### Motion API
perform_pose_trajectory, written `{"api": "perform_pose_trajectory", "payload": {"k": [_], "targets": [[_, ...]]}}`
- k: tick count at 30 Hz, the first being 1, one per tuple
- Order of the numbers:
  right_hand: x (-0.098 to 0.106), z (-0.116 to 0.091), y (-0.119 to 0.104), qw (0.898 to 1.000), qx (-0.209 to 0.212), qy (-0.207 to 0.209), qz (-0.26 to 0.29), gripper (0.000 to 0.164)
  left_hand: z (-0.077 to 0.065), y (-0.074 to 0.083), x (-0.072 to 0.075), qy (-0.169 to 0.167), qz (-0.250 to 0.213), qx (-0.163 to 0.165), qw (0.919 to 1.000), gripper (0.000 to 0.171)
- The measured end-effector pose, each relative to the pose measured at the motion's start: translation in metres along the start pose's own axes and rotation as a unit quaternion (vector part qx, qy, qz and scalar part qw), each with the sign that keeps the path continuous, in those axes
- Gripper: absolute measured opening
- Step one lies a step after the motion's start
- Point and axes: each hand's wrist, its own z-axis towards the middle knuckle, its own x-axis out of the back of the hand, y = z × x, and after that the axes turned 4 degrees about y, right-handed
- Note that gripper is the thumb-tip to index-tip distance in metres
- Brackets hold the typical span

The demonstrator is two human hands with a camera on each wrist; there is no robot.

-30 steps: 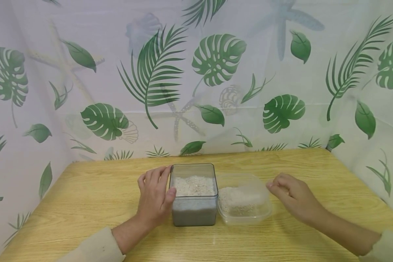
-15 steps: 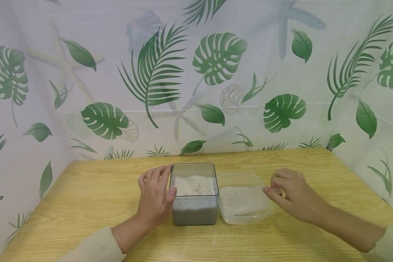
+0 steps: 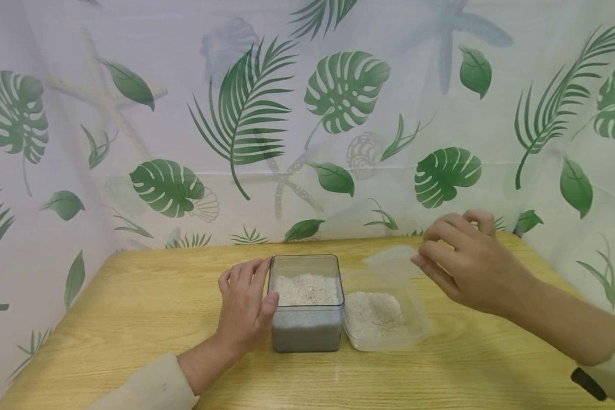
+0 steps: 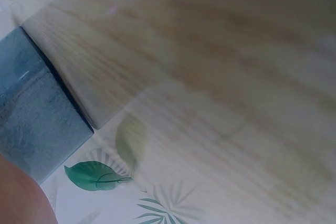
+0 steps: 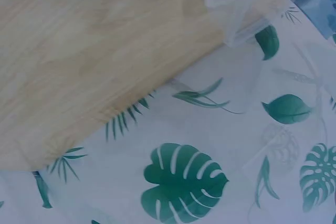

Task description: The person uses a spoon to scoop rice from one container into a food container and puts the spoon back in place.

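A square, smoky grey see-through container (image 3: 307,330) stands on the table, filled with white rice (image 3: 307,289). My left hand (image 3: 246,302) grips its left side, thumb at the near corner and fingers along the left wall. To its right sits a low clear plastic tub (image 3: 415,333) with a smaller heap of rice (image 3: 373,313). Above the tub's far side, my right hand (image 3: 471,262) pinches a translucent white plastic scoop (image 3: 392,261). Its fingers are bent, and the scoop's wide end points left. In the left wrist view the grey container (image 4: 42,114) shows at the left edge.
The wood-grain table (image 3: 159,302) reaches back to a white curtain (image 3: 287,188) printed with green leaves, which also hangs along both sides. The two containers stand side by side, close together.
My right hand has risen and drawn back from the tub, lifting the scoop from over the rice to above the tub's far edge. The left hand stays at the grey container.
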Motion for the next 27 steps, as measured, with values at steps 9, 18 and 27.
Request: {"api": "perform_pose_trajectory", "payload": {"k": [9,18,27], "targets": [[-0.006,0.035,-0.014,0.996,0.004,0.093,-0.012,0.039,0.001,0.0,0.0,0.0,0.001,-0.001,1.0,0.064],[-0.034,0.049,-0.032,0.996,0.064,0.055,-0.008,0.032,0.0,0.0,-0.001,0.003,-0.001,0.001,1.0,0.066],[-0.057,0.053,-0.049,0.992,0.119,0.031,-0.023,0.029,0.001,0.001,0.0,0.004,0.001,-0.003,1.0,0.067]]}}
